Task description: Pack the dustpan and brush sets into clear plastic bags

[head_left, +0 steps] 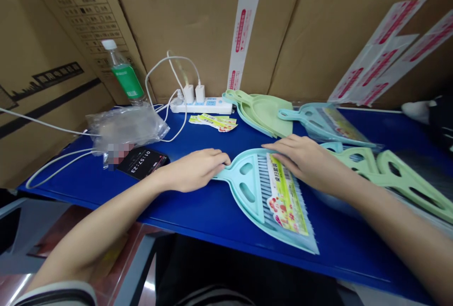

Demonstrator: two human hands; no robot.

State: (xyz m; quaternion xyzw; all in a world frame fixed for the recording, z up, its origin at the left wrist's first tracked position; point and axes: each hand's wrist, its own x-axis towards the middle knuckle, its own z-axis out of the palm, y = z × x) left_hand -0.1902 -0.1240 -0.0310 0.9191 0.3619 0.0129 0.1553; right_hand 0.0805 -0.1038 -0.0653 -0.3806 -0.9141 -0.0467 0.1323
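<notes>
Blue table [198, 202], one hand-held dustpan [262, 193].

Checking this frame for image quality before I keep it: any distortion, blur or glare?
Head view: wide-angle bending curves the blue table edge and stretches the forearms at the corners; a small patch beside the phone is pixelated; soft, even light, faint sheen on the plastic bags; left hand and dustpan sharp.

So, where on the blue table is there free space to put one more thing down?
Bare patches on the blue table: the near edge under the left hand, and the strip between the phone, the label cards and the teal dustpan. The right side is crowded with green dustpans; the plastic bags fill the left corner.
</notes>
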